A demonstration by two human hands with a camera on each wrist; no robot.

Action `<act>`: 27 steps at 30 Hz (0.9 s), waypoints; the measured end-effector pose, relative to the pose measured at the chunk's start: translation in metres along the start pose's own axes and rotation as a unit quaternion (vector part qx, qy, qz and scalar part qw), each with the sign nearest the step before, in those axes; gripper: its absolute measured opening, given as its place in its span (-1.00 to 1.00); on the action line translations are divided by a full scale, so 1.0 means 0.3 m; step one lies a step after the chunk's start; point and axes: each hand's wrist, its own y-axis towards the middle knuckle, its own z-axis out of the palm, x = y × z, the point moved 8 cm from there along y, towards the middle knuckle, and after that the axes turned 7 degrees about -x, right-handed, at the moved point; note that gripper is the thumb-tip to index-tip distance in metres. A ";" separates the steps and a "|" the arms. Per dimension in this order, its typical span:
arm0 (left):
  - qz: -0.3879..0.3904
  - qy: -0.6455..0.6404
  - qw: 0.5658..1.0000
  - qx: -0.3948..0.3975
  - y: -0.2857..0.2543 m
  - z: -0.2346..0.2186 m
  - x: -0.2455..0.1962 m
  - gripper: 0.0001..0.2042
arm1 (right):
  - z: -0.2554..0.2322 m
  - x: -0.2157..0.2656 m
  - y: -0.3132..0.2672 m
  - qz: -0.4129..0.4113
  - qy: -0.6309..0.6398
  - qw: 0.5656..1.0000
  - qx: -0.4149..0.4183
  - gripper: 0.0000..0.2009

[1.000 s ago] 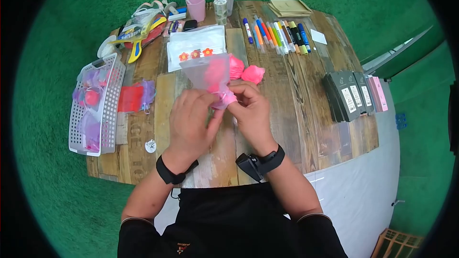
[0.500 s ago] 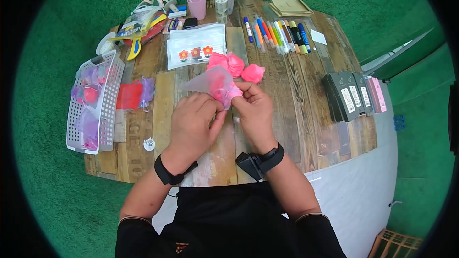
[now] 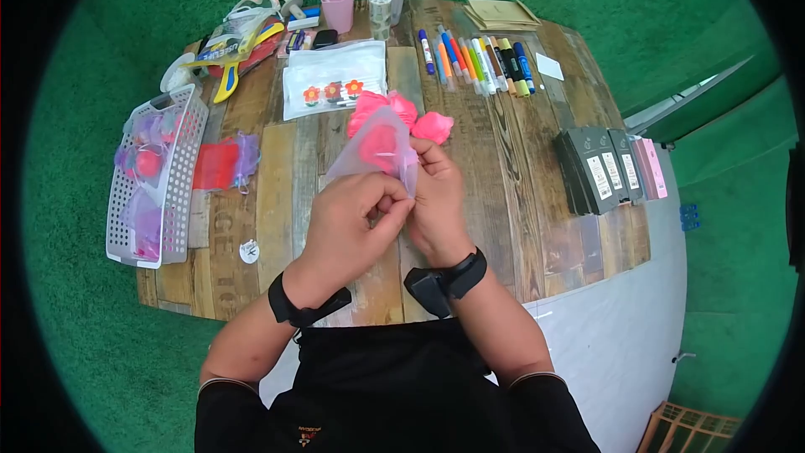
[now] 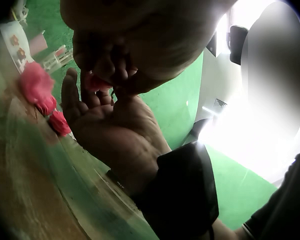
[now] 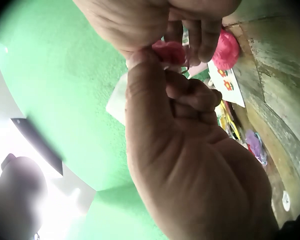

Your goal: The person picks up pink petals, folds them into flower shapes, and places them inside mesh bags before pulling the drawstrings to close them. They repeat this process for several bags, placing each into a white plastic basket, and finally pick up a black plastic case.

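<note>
In the head view both hands meet over the table at a sheer lilac drawstring pouch (image 3: 354, 155) with a pink piece (image 3: 380, 148) showing through its mesh. My left hand (image 3: 345, 216) pinches the pouch's near edge between thumb and forefinger. My right hand (image 3: 439, 201) grips its right side, fingers curled against the mesh. Between the fingers in the right wrist view, a bit of the pink piece (image 5: 171, 52) shows; most of it is hidden. Just beyond the pouch lie crumpled pink bundles (image 3: 433, 127) on the wooden table (image 3: 478, 226).
A white perforated basket (image 3: 180, 193) with filled pouches stands at left, beside a red and purple pouch (image 3: 220, 166). Markers (image 3: 478, 63) and a flower-printed plastic bag (image 3: 331, 67) lie at the back. Dark boxes (image 3: 587, 169) stand at right.
The pouch has turned more upright, its mesh now spread over the pink piece. My left hand has shifted right along its near edge, close against the right hand.
</note>
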 end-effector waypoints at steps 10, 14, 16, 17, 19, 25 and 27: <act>-0.189 -0.330 0.921 -0.079 -0.029 -0.054 0.166 -0.78 | 0.009 0.010 0.008 -0.010 0.013 0.999 0.037 -0.76; -0.182 -0.253 0.949 -0.052 -0.025 -0.055 0.178 -0.86 | 0.010 0.022 0.000 -0.030 -0.001 0.999 0.029 -0.76; -0.172 -0.231 0.956 -0.049 -0.021 -0.052 0.172 -0.87 | -0.008 0.024 0.011 -0.042 -0.009 0.999 0.006 -0.76; -0.173 -0.236 0.955 -0.043 -0.022 -0.048 0.171 -0.88 | -0.020 0.025 0.016 -0.048 -0.013 0.999 -0.006 -0.76; -0.176 -0.245 0.953 -0.030 -0.029 -0.041 0.167 -0.89 | -0.030 0.032 0.019 -0.057 -0.010 0.998 -0.001 -0.76; -0.181 -0.206 0.962 -0.002 -0.038 -0.014 0.175 -0.91 | -0.022 0.049 0.008 -0.076 0.005 0.997 -0.008 -0.76; -0.180 -0.239 0.953 -0.038 -0.037 -0.021 0.169 -0.91 | -0.023 0.050 0.010 -0.076 0.011 0.997 -0.011 -0.76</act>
